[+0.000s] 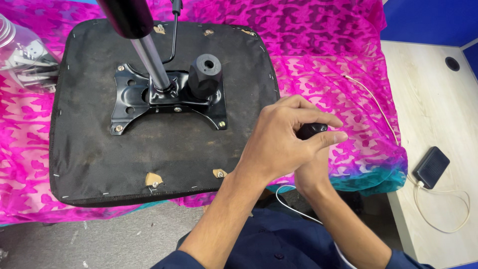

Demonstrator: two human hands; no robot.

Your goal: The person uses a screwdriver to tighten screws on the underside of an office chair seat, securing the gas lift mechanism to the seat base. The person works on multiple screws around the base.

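Note:
An upturned black chair seat (99, 144) lies on a pink patterned cloth (323, 55). A black metal mounting plate (130, 97) is screwed to it, with a chrome gas cylinder (152, 60) rising from its middle and a black tension knob (205, 74) beside it. My left hand (281, 139) and my right hand (313, 172) meet just right of the seat. Both close around a small black object (311, 130), the left from above with thumb and fingers pinching it, the right mostly hidden beneath.
A clear plastic jar (22, 57) with metal parts stands at the far left. On the pale wooden desk (433, 94) at right lies a small black box (431, 167) with a white cable (383, 114) running across the cloth. A thin black lever rod (174, 35) sticks up behind the cylinder.

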